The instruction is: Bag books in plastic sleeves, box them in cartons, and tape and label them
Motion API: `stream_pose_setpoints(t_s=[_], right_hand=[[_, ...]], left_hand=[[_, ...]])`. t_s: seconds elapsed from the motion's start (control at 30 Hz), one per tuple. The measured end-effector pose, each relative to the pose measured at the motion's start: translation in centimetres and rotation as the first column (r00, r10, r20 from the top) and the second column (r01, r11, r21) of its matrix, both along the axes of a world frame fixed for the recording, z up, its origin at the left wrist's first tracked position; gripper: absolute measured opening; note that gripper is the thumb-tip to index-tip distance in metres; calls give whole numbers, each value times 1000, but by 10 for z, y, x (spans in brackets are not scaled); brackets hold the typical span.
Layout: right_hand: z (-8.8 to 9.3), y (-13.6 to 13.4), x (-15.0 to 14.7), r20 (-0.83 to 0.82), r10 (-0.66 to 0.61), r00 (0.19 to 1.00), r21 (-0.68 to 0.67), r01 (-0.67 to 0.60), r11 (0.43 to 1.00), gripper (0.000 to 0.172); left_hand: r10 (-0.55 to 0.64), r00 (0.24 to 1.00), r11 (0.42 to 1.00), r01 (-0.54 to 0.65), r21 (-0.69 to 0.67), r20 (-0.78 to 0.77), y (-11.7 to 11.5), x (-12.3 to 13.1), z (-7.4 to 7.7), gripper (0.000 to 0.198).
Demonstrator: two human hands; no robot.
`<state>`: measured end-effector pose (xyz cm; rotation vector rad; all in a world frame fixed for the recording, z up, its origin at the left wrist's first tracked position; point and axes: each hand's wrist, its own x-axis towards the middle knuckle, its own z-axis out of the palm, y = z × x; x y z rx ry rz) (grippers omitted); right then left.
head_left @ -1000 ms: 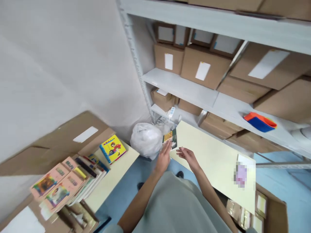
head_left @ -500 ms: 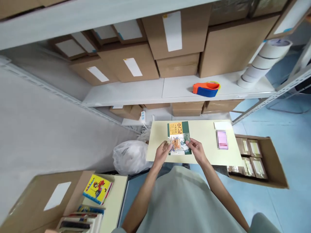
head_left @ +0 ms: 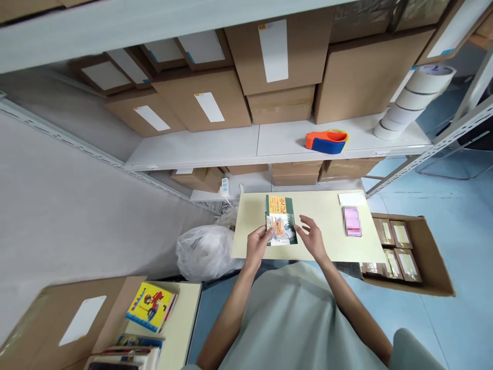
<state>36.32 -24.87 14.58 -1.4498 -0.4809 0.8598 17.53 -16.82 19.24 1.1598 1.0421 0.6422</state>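
Note:
A thin book with a green, yellow and illustrated cover is held over the pale yellow tabletop. My left hand grips its lower left edge, thumb on the cover and fingers behind. At the book's right edge, my right hand has its thumb and fingers spread apart; the thumb tip is at or very near the cover's edge. To the right on the tabletop lie a pink blurred item and a white paper piece.
A shelf ahead bears cartons, an orange-blue tape dispenser and stacked tape rolls. An open carton of small boxes stands at right. At left are a plastic bag, picture books and a carton.
My right hand has loosened from the book's right edge and its fingers have spread upward. The book has turned slightly, its right side narrower. My left hand keeps hold.

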Motion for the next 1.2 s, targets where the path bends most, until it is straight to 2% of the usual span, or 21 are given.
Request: stream_pose_setpoints(t_s=[0.03, 0.1, 0.2, 0.3, 0.37, 0.47, 0.5, 0.53, 0.57, 0.63, 0.73, 0.83, 0.93, 1.07, 1.2], right_hand=[[1, 2, -5, 40, -12, 999, 2, 12, 1000, 54], [5, 7, -19, 44, 67, 997, 11, -67, 998, 51], [14, 11, -36, 26, 192, 981, 6, -192, 981, 46], [19, 12, -35, 124, 154, 980, -61, -148, 987, 40], [23, 12, -25, 151, 129, 980, -70, -119, 990, 45], [33, 11, -8, 20, 177, 984, 37, -177, 983, 45], [37, 10, -4, -50, 212, 976, 81, -207, 975, 45], [42, 9, -1, -120, 249, 961, 117, -235, 965, 46], [46, 8, 1, -180, 283, 942, 141, -260, 955, 47], [53, 6, 3, -251, 330, 910, 160, -298, 941, 48], [57, 5, 5, -275, 378, 884, 176, -340, 924, 49], [58, 6, 7, -276, 407, 871, 197, -364, 910, 49], [60, 7, 10, -252, 409, 877, 198, -367, 909, 50], [62, 8, 15, -199, 405, 892, 177, -373, 911, 53], [51, 16, 18, -101, 345, 933, 102, -335, 937, 60]], left_hand=[[12, 998, 998, -8, 67, -57, -2, -1, -1, 47], [31, 979, 979, 10, 201, -199, -10, 0, -6, 44], [20, 929, 921, 127, 369, -368, -31, 7, -15, 42], [-70, 934, 863, 233, 448, -351, -49, 15, -27, 47], [-94, 953, 879, 215, 425, -289, -49, 16, -34, 53], [67, 971, 944, 12, 328, -229, -28, 5, -33, 70], [122, 972, 958, -62, 279, -203, -18, -1, -30, 76], [126, 980, 975, -93, 200, -156, -8, -8, -24, 79], [88, 992, 992, -79, 103, -87, 1, -14, -17, 79], [-34, 999, 998, 36, -55, 34, 14, -24, 0, 77], [-117, 989, 980, 129, -151, 88, 19, -30, 24, 71], [-94, 994, 978, 102, -181, 54, 16, -26, 38, 70], [-64, 997, 982, 69, -177, 37, 13, -21, 43, 72], [-38, 998, 988, 44, -148, 39, 12, -15, 44, 72], [-3, 1000, 998, 5, -64, 21, 14, -8, 35, 69]])
